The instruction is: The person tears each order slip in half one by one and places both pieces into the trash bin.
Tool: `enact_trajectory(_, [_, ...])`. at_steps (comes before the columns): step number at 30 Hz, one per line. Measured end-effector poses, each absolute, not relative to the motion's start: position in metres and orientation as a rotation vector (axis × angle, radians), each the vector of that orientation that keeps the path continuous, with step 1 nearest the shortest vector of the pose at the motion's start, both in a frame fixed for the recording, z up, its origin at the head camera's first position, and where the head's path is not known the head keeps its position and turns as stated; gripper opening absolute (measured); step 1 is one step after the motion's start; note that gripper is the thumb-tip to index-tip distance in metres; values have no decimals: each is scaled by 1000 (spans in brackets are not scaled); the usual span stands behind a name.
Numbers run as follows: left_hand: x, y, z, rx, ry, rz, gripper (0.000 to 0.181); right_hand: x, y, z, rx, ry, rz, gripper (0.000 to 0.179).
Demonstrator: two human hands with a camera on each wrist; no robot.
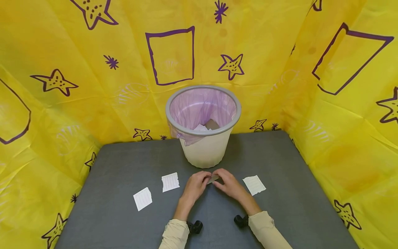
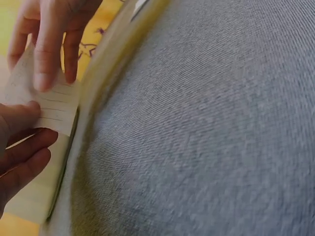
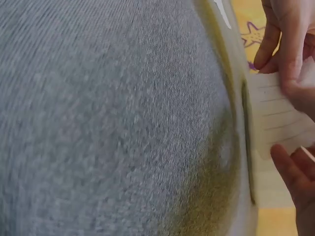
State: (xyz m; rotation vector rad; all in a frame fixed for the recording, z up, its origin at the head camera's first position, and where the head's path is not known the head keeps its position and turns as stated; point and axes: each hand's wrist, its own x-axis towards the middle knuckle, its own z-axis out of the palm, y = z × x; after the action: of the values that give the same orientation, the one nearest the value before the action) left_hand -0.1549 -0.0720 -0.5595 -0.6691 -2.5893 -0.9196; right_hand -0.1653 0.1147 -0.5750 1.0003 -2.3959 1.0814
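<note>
Between both hands, a small lined paper piece (image 1: 212, 179) is held just above the table, in front of the bin. My left hand (image 1: 195, 185) pinches its left side; in the left wrist view the thumb presses the lined face of the paper piece (image 2: 55, 108). The other side is pinched by my right hand (image 1: 230, 185), whose thumb and fingers meet the paper piece (image 3: 278, 118) in the right wrist view. Some fingertips are hidden behind the paper. Two lined paper pieces (image 1: 143, 199) (image 1: 170, 182) lie left of the hands, and one paper piece (image 1: 254, 185) lies to the right.
A pale waste bin (image 1: 205, 154) with a grey rim and a purple liner (image 1: 192, 107) stands at the back of the grey table (image 1: 118, 162). White paper (image 1: 200, 128) and a brownish piece (image 1: 212, 124) lie inside it. Yellow patterned cloth (image 1: 130, 41) surrounds the table.
</note>
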Motion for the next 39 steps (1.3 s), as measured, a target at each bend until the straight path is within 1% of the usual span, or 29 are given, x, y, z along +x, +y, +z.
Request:
enact_trajectory(4, [-155, -76, -556, -707, -2545, -924, 11, -167, 112, -571, 977, -2323, 994, 12])
enact_trajectory(10, [-157, -81, -545, -748, -2427, -910, 9, -170, 109, -557, 956, -2344, 964, 2])
enact_trajectory(13, [-158, -83, -540, -746, -2404, -902, 7, -171, 108, -549, 963, -2358, 977, 8])
enact_trajectory(15, [-159, -84, -537, -745, -2399, -905, 8, -171, 107, -545, 969, -2353, 953, 9])
enact_trajectory(18, [-160, -84, -535, -753, -2385, -917, 10, -172, 105, -542, 974, -2344, 874, 7])
enact_trajectory(20, [-161, -84, -535, -762, -2371, -934, 9, -172, 103, -540, 975, -2337, 818, 3])
enact_trajectory(25, [-163, -83, -535, -763, -2353, -1000, 6, -173, 102, -534, 984, -2332, 790, 5])
enact_trajectory(35, [-164, -81, -531, -779, -2239, -1061, 3, -178, 103, -522, 1013, -2333, 921, 5])
enact_trajectory(39, [-162, -78, -531, -786, -2129, -1019, 3, -179, 103, -518, 961, -2343, 1091, 8])
